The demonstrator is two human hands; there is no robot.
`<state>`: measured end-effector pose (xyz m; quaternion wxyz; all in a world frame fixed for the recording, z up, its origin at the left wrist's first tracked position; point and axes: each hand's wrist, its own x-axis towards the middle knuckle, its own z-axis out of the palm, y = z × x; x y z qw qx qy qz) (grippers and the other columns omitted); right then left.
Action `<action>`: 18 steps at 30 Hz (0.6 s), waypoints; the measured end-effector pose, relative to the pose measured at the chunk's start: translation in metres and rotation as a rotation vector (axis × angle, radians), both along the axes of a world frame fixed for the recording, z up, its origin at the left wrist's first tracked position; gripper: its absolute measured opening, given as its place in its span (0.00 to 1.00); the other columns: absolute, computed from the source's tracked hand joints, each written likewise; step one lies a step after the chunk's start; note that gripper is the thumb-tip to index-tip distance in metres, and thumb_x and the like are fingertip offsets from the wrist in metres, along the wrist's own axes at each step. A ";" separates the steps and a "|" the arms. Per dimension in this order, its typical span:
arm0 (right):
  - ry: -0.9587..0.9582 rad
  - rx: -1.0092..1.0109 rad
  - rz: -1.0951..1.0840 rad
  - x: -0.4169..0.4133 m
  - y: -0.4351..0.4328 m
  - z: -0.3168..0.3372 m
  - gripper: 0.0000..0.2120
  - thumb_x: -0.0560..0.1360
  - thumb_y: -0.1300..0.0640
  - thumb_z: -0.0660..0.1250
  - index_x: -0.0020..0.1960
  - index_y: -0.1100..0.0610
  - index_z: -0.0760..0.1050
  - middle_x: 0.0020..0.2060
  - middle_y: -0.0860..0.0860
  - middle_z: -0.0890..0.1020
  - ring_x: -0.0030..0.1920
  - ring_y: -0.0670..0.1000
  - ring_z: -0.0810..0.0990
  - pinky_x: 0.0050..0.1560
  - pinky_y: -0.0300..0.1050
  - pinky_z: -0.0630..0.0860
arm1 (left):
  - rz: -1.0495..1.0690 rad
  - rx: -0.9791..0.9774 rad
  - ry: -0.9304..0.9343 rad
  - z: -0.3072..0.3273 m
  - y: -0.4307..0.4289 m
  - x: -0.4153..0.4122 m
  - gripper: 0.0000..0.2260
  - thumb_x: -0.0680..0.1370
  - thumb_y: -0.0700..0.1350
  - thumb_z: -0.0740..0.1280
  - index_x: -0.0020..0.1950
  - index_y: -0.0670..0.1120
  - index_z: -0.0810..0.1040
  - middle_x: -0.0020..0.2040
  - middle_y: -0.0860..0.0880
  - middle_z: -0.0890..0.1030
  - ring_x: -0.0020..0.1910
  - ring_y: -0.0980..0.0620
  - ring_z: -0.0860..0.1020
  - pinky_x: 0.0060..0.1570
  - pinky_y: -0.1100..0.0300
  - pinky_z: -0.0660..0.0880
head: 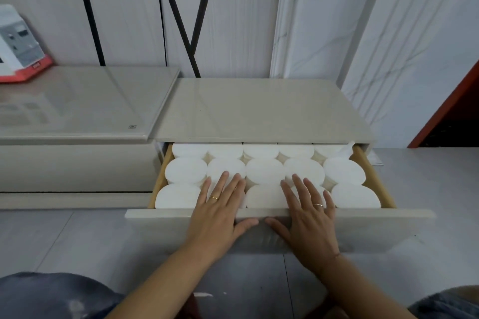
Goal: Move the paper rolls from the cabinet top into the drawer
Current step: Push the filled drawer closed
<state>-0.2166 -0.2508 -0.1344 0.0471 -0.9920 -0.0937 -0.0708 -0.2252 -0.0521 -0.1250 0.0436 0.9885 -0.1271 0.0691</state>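
Left hand (220,204) and right hand (308,207) lay flat, fingers straight and spread, palms down on near-row paper rolls (264,171); thumbs hung over drawer (166,225) front. Rolls stood upright, filling drawer.

1. The paper rolls (264,171) are white, matt, soft-looking paper.
2. The drawer (160,225) has pale wooden side walls and a smooth, glossy beige front.
3. The cabinet top (259,109) is smooth and glossy, with faint reflections.
4. Far left, the device (18,44) looks like white and red plastic.
5. The floor (427,176) is smooth grey tile.
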 end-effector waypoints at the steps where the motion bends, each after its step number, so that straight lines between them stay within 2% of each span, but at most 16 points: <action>1: -0.008 0.009 0.006 0.009 0.000 0.000 0.43 0.69 0.26 0.37 0.77 0.48 0.50 0.78 0.51 0.53 0.77 0.54 0.50 0.75 0.59 0.44 | 0.003 0.005 -0.017 -0.002 0.001 0.010 0.36 0.75 0.70 0.39 0.76 0.50 0.44 0.77 0.51 0.47 0.76 0.50 0.41 0.72 0.49 0.36; 3: -0.026 0.028 0.011 0.028 0.002 0.001 0.44 0.69 0.26 0.37 0.78 0.48 0.48 0.78 0.51 0.51 0.77 0.54 0.48 0.75 0.59 0.44 | 0.005 0.018 -0.067 -0.007 0.004 0.031 0.37 0.74 0.71 0.37 0.76 0.50 0.42 0.76 0.53 0.42 0.75 0.52 0.36 0.71 0.51 0.31; 6: -0.045 0.012 0.010 0.058 0.007 0.001 0.44 0.68 0.26 0.37 0.78 0.48 0.45 0.78 0.51 0.49 0.78 0.54 0.46 0.74 0.59 0.44 | 0.004 0.014 -0.116 -0.010 0.008 0.062 0.37 0.75 0.70 0.40 0.77 0.49 0.46 0.77 0.52 0.42 0.75 0.53 0.35 0.70 0.53 0.29; 9: -0.081 0.003 0.015 0.088 0.009 0.002 0.44 0.68 0.26 0.45 0.77 0.50 0.49 0.78 0.52 0.52 0.77 0.55 0.50 0.74 0.60 0.47 | -0.008 0.004 -0.134 -0.008 0.012 0.092 0.38 0.75 0.70 0.44 0.77 0.47 0.48 0.78 0.50 0.47 0.75 0.52 0.39 0.72 0.52 0.32; 13: -0.097 -0.017 0.039 0.125 0.013 -0.001 0.45 0.69 0.29 0.57 0.77 0.53 0.51 0.77 0.54 0.54 0.77 0.56 0.52 0.73 0.61 0.48 | 0.007 0.039 -0.104 -0.007 0.016 0.127 0.40 0.74 0.70 0.48 0.77 0.46 0.44 0.78 0.48 0.46 0.76 0.50 0.41 0.71 0.52 0.32; 18: -0.065 -0.094 0.022 0.161 0.015 -0.004 0.46 0.70 0.27 0.50 0.78 0.53 0.46 0.78 0.51 0.49 0.78 0.53 0.47 0.73 0.61 0.42 | -0.008 0.020 -0.035 -0.006 0.020 0.161 0.38 0.75 0.67 0.53 0.77 0.49 0.46 0.79 0.50 0.48 0.77 0.50 0.45 0.73 0.50 0.39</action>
